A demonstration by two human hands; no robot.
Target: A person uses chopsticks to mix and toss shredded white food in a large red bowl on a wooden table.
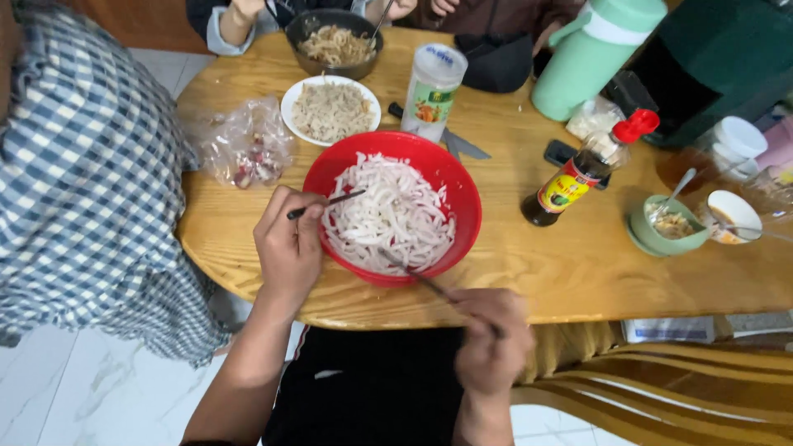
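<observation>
Far left of frame: a checked shirt of another person is seen. Left of centre, the left hand is clenched around a dark chopstick, tip laid into the white noodles. Noodles sit in the red bowl at frame centre, between both hands. Above it: white plate, clear jar with green-orange label. Lower centre-right, the right hand is closed on a second chopstick, blurred, tip in the noodles. Right: dark sauce bottle, red cap, yellow label; mint-green flask upper right.
</observation>
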